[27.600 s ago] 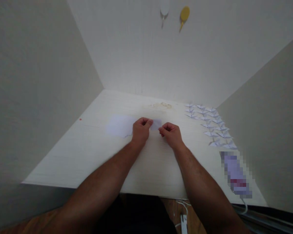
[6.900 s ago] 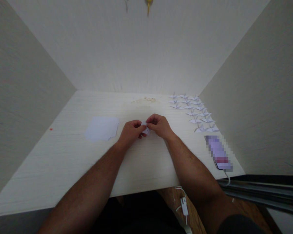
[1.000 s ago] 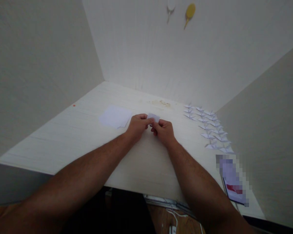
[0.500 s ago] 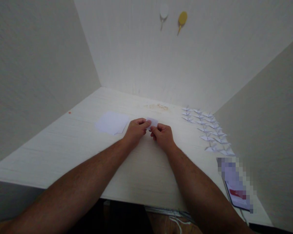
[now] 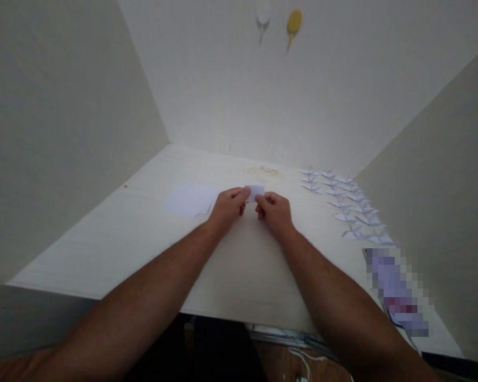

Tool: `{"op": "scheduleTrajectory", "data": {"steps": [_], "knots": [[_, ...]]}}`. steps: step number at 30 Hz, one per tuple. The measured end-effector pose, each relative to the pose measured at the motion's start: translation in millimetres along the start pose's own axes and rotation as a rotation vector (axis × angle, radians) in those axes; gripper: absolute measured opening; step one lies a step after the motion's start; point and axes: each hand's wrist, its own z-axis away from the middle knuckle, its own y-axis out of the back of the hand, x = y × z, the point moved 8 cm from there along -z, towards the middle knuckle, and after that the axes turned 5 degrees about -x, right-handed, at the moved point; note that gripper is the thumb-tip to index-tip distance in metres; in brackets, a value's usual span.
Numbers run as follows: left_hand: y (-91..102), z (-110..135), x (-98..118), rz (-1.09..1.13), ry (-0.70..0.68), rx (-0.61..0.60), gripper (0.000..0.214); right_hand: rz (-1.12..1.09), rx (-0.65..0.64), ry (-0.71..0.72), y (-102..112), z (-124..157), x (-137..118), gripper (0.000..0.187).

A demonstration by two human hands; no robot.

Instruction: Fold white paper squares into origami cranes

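Observation:
Both my hands meet over the middle of the white table [image 5: 103,239]. My left hand [image 5: 228,208] and my right hand [image 5: 276,211] are closed in pinches on a small folded piece of white paper [image 5: 255,192], which sticks up between the fingertips. A stack of white paper sheets [image 5: 190,199] lies flat just left of my left hand. Several folded paper cranes [image 5: 346,204] stand in rows at the right of the table.
A phone [image 5: 396,292] with a blurred screen lies near the table's front right corner, with a cable running off the edge. Walls close the table in on the left, back and right. Two small objects, one white, one yellow [image 5: 293,24], hang on the back wall. A faint stain [image 5: 263,171] marks the table's back.
Over the last second my hands have kept pinching the folded paper, moving slightly apart along it. The camera has shifted a little.

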Motion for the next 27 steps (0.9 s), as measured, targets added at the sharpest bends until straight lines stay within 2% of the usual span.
{"op": "scheduleTrajectory", "data": {"steps": [2,3,5,8,10,13,16,18,22,24,27], "knots": [[-3.4,3,-7,0.175,0.108,-0.019,0.053,-0.029,0.015,0.035,2,-1,1,0.025],[-8.9,4,-9,0.246,0.158,-0.071,0.054,-0.056,0.026,0.037,4,-1,2,0.022],[-15.5,7,-10,0.314,0.217,-0.127,0.04,-0.122,0.029,0.031,6,-2,6,0.021],[-20.9,11,-6,0.314,0.204,-0.181,0.018,-0.169,-0.007,0.041,4,-4,9,0.021],[-19.8,11,-5,0.308,0.172,-0.158,0.017,-0.186,-0.036,0.055,2,-5,9,0.029],[-17.2,11,-6,0.328,0.142,-0.108,0.033,-0.207,-0.025,0.054,2,-5,10,0.038],[-15.4,9,-7,0.314,0.131,-0.075,0.044,-0.202,-0.036,0.005,0,-4,12,0.019],[-11.2,8,-6,0.262,0.101,-0.026,0.037,-0.191,-0.064,-0.025,-2,-3,10,0.013],[-4.4,7,0,0.159,0.011,0.059,0.033,-0.132,-0.028,-0.007,1,-2,3,0.023],[-4.8,7,1,0.117,-0.004,0.059,0.031,-0.016,-0.007,0.019,3,-2,0,0.021],[-5.1,6,2,0.066,-0.009,0.044,0.023,0.042,0.006,0.056,4,-2,-4,0.018]]}}
